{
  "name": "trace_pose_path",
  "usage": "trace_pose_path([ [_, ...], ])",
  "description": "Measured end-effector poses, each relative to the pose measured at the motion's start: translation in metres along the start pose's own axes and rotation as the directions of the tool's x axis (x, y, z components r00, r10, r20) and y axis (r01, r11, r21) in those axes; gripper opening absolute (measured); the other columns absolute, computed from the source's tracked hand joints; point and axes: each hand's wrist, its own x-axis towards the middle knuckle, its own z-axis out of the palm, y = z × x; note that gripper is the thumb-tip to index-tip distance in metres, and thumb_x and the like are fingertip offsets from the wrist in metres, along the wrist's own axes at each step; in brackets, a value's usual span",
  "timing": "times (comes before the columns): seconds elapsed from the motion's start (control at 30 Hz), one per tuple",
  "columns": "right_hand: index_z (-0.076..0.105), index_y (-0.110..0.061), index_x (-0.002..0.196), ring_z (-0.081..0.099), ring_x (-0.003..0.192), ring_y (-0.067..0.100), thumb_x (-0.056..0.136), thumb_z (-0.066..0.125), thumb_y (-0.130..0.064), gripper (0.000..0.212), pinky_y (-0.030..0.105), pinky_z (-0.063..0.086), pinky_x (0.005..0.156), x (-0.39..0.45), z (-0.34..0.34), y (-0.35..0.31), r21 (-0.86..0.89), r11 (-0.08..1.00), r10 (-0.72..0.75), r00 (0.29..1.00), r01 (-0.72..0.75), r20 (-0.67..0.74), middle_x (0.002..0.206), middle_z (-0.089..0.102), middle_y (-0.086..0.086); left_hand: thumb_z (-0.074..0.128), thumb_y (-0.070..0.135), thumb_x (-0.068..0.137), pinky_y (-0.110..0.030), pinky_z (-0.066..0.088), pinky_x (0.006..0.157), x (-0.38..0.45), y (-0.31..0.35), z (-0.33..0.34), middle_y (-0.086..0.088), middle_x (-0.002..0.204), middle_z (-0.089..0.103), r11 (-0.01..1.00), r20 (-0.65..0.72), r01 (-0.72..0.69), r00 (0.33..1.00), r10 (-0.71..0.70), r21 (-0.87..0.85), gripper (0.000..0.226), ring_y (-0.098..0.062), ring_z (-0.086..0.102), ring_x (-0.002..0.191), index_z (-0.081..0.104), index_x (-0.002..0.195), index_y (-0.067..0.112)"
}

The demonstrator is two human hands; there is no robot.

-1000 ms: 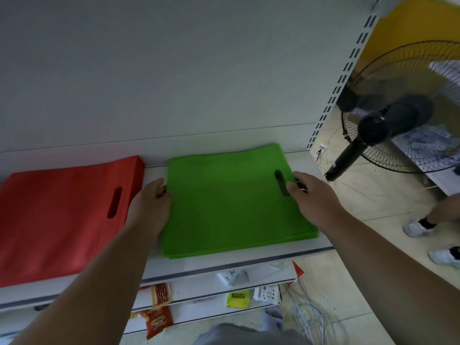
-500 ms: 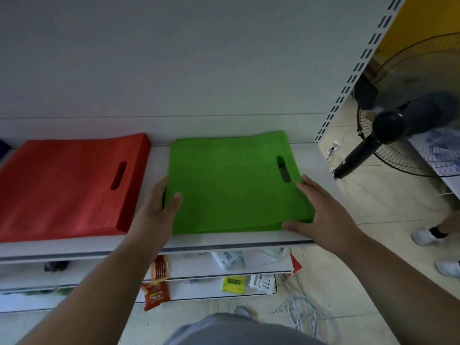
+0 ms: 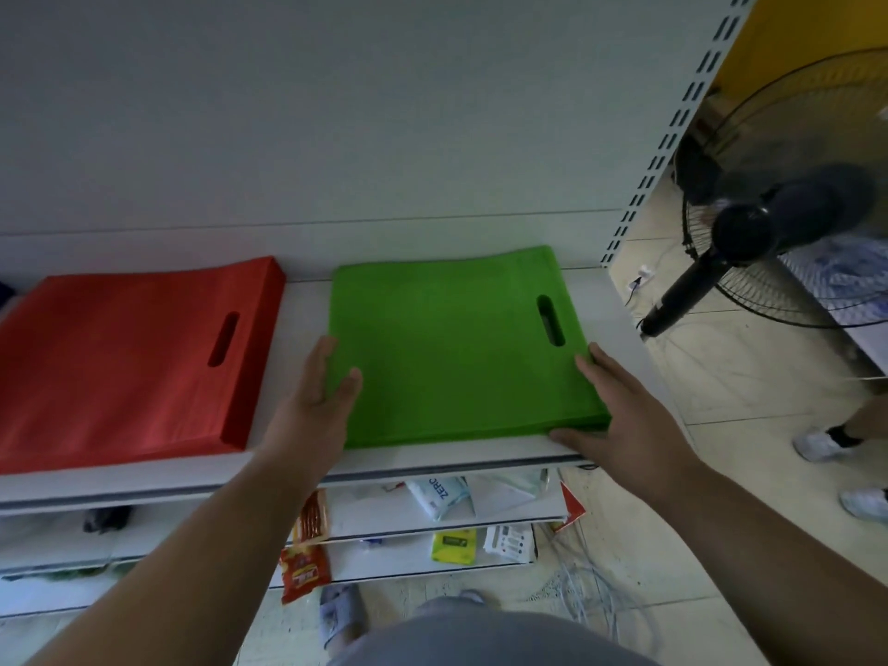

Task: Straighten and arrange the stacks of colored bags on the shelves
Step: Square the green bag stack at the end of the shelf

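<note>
A flat stack of green bags (image 3: 456, 348) with a slot handle lies on the white shelf (image 3: 432, 459), right of a thicker stack of red bags (image 3: 125, 358). My left hand (image 3: 317, 406) lies with straight fingers against the green stack's left edge, its thumb resting on top. My right hand (image 3: 620, 415) presses the stack's front right corner, fingers straight along the right edge and thumb along the front edge. The green stack sits square to the shelf's front.
A black pedestal fan (image 3: 778, 218) stands on the tiled floor to the right. Another person's feet in white shoes (image 3: 817, 444) are at the far right. Lower shelves (image 3: 423, 521) hold snack packets, papers and a yellow packet; cables lie on the floor.
Both hands slid from the middle of the green stack's sides toward its front. The right hand left the handle slot and now cups the front right corner. The stack looks squarer.
</note>
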Motion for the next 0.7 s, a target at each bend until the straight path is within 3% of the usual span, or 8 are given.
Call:
trace_pose_path([
  [0.13,0.026,-0.024,0.153,0.017,0.145,0.006,0.070,0.078,-0.051,0.101,0.025,0.019,0.114,0.000,0.000,0.000,0.000,1.000,0.006,1.000,-0.006,-0.029,0.162,0.013,-0.010,0.049,0.032,0.100,-0.027,0.042,0.070,0.004,0.003,0.008,0.008,0.115,0.063,0.998,-0.170,-0.051,0.984,0.056,0.034,0.039,-0.005,0.057,0.080,0.045,0.139,0.035],
  [0.23,0.019,-0.029,0.155,0.016,0.143,0.003,0.068,0.069,-0.067,0.108,0.031,0.019,0.115,0.000,-0.001,-0.004,0.154,0.987,0.053,0.998,-0.056,0.027,0.159,0.011,-0.017,0.050,0.029,0.099,-0.026,0.044,0.064,0.001,0.001,0.011,0.008,0.099,0.066,0.995,-0.268,-0.080,0.959,0.095,0.066,0.032,-0.006,0.059,0.075,0.053,0.130,0.031],
  [0.3,0.024,-0.031,0.152,0.024,0.136,0.006,0.081,0.050,-0.075,0.087,0.035,0.021,0.111,0.006,-0.006,-0.006,0.323,0.938,0.119,0.992,-0.128,0.049,0.150,0.022,-0.019,0.050,0.026,0.100,-0.026,0.047,0.076,-0.002,0.002,0.008,0.012,0.105,0.065,0.995,-0.285,-0.103,0.953,0.102,0.012,0.031,-0.007,0.061,0.087,0.055,0.130,0.030],
  [0.4,0.040,-0.042,0.119,0.038,0.120,0.014,0.087,0.033,-0.082,0.052,0.045,0.033,0.097,0.032,-0.009,-0.002,0.578,0.788,0.199,0.976,-0.214,0.091,0.124,0.043,-0.011,0.049,0.025,0.101,-0.029,0.035,0.105,-0.004,0.008,0.000,0.016,0.126,0.054,0.984,-0.185,-0.061,0.982,0.030,-0.165,0.037,-0.005,0.050,0.118,0.049,0.138,0.029],
  [0.47,0.043,-0.041,0.134,0.034,0.133,0.010,0.086,0.036,-0.081,0.063,0.051,0.024,0.111,0.047,-0.003,0.003,0.677,0.695,0.193,0.969,-0.244,0.151,0.144,0.041,-0.014,0.046,0.025,0.103,-0.028,0.028,0.108,-0.004,0.012,-0.003,0.018,0.134,0.046,0.966,-0.079,-0.040,0.997,0.021,-0.257,0.041,-0.002,0.040,0.126,0.043,0.143,0.031],
  [0.53,0.034,-0.047,0.145,0.025,0.144,0.013,0.086,0.039,-0.080,0.068,0.058,0.015,0.116,0.055,0.005,0.015,0.716,0.646,0.188,0.964,-0.265,0.187,0.157,0.028,-0.013,0.044,0.026,0.103,-0.027,0.025,0.107,0.001,0.014,-0.007,0.020,0.137,0.041,0.953,-0.045,-0.027,0.999,0.014,-0.303,0.043,0.000,0.035,0.127,0.039,0.146,0.033],
  [0.6,0.036,-0.051,0.143,0.029,0.145,0.018,0.084,0.036,-0.083,0.066,0.062,0.018,0.115,0.054,0.009,0.026,0.713,0.654,0.185,0.968,-0.252,0.172,0.154,0.037,-0.011,0.043,0.031,0.103,-0.029,0.024,0.107,0.008,0.009,-0.008,0.021,0.138,0.037,0.956,-0.017,-0.014,1.000,0.010,-0.293,0.045,-0.001,0.032,0.128,0.036,0.147,0.036],
  [0.7,0.038,-0.055,0.139,0.031,0.144,0.019,0.081,0.037,-0.087,0.066,0.067,0.014,0.114,0.052,0.000,0.016,0.757,0.594,0.195,0.962,-0.272,0.192,0.154,0.038,-0.011,0.051,0.058,0.089,-0.040,0.024,0.115,0.013,0.002,-0.004,0.016,0.152,0.035,0.986,0.079,-0.034,0.996,0.047,-0.162,0.059,-0.008,0.033,0.137,0.034,0.144,0.048],
])
